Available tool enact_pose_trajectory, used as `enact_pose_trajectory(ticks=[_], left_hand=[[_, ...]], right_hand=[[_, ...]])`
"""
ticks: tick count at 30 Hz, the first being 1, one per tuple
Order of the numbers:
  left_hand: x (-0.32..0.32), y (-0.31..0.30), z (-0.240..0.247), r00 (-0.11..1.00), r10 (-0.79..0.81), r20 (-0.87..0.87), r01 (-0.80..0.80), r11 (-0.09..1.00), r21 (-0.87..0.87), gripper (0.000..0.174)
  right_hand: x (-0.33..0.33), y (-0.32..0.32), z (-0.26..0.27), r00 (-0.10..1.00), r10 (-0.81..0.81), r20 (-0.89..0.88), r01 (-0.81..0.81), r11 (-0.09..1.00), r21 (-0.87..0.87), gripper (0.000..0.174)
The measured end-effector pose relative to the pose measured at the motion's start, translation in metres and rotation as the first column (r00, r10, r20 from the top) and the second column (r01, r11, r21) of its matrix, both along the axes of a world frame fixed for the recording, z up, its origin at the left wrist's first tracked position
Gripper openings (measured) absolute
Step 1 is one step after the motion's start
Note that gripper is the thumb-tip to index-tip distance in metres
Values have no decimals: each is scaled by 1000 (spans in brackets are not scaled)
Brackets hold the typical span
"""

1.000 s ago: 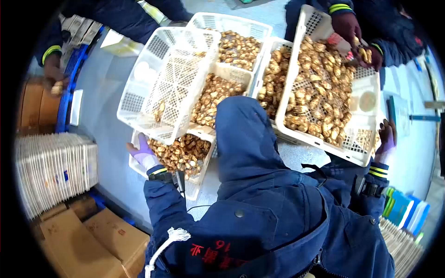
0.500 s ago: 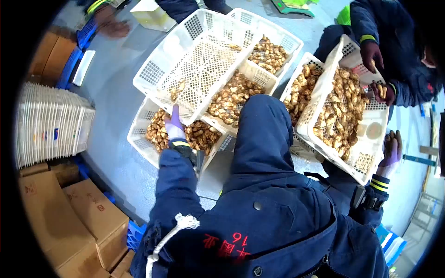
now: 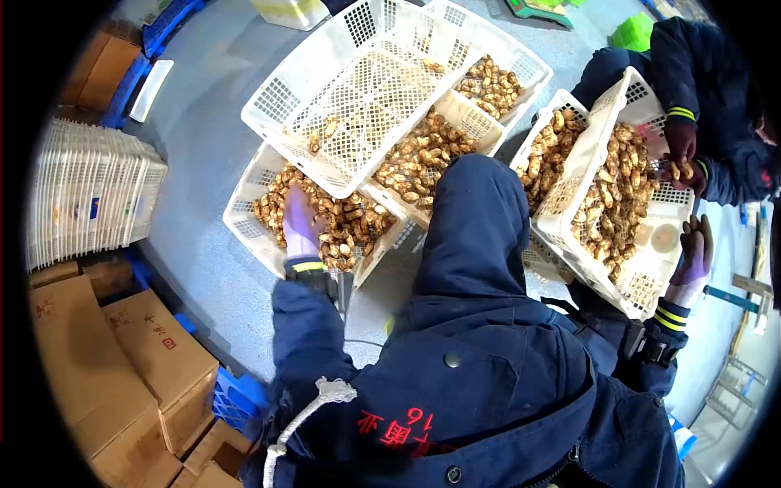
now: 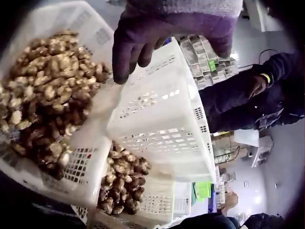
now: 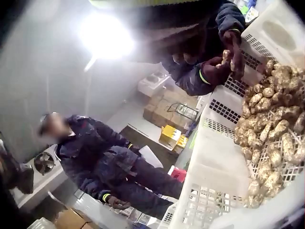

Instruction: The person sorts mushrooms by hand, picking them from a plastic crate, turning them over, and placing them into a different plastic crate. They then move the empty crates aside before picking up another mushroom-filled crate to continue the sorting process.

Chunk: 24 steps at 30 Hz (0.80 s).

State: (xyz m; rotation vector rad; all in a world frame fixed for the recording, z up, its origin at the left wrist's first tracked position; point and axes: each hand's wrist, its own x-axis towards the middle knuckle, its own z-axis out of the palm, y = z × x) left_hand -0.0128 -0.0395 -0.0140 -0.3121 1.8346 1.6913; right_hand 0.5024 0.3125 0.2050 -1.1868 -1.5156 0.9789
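Note:
My left hand [image 3: 301, 218], in a purple and white glove, reaches over a white crate [image 3: 259, 259] of brown, stubby mushrooms [image 3: 358, 224] at the lower left. In the left wrist view the same hand [image 4: 176, 33] has loosely spread fingers, with nothing between them, in front of a white crate wall [image 4: 157, 114]. At the far right, my right hand [image 3: 694, 254] is beside the outer end of a tilted white crate [image 3: 561, 213] of mushrooms, its fingers pointing up. A nearly bare crate [image 3: 277, 102] overlaps the left crates, a few mushrooms inside.
Another person's gloved hands [image 3: 682, 159] hold mushrooms over the right crate. Stacked white crates [image 3: 93, 191] and cardboard boxes [image 3: 98, 366] line the left side. A green scale [image 3: 541, 12] lies on the floor at the back. Someone in dark workwear [image 5: 114, 157] stands beyond the right crate.
My left hand has moved from the lower left crate's outer side, past the upper crate's corner, to over the mushrooms. My right hand stays by the right crate. The head view has shifted.

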Motion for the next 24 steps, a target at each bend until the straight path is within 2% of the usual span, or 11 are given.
enact_pose_trajectory(ticks=[3, 5, 6, 8, 10, 12, 13, 14, 17, 20, 24], left_hand=[[-18, 27, 7, 979, -140, -149, 140, 990, -12, 95], [-35, 35, -31, 986, -167, 13, 166, 985, 56, 81], [-33, 42, -52, 999, -4, 35, -2, 988, 153, 59], [-67, 42, -100, 1000, 13, 6, -13, 1000, 5, 31], [-59, 46, -76, 978, 135, -158, -129, 990, 49, 23], [-83, 32, -70, 986, 114, -122, -108, 993, 53, 21], [-80, 25, -37, 958, -82, -276, 69, 996, -58, 23], [-103, 14, -53, 972, 31, -235, -26, 999, 25, 25], [-159, -1, -40, 999, 19, -34, -13, 987, 162, 33], [-160, 22, 4, 992, 8, -126, -2, 999, 45, 32], [-172, 37, -33, 932, 62, -356, -80, 996, -36, 35]], right_hand=[[1, -1, -4, 1000, -10, 20, 10, 1000, -6, 43], [2, -1, -7, 996, -36, 82, 34, 999, 30, 42], [2, -1, -8, 996, -55, 75, 53, 998, 26, 42], [-9, -9, -6, 996, -67, 56, 65, 997, 31, 41], [-5, -6, -10, 997, -54, 46, 53, 998, 30, 40], [-3, -3, -8, 997, -53, 60, 50, 998, 47, 40], [-8, -7, -4, 996, -69, 53, 66, 996, 54, 40], [-1, -4, -7, 996, -62, 59, 60, 997, 48, 40], [3, -2, -16, 995, -97, -28, 97, 995, -4, 40], [2, -4, -22, 995, -94, -42, 92, 995, -35, 41], [3, -6, -22, 990, -143, 11, 143, 990, 0, 38]])
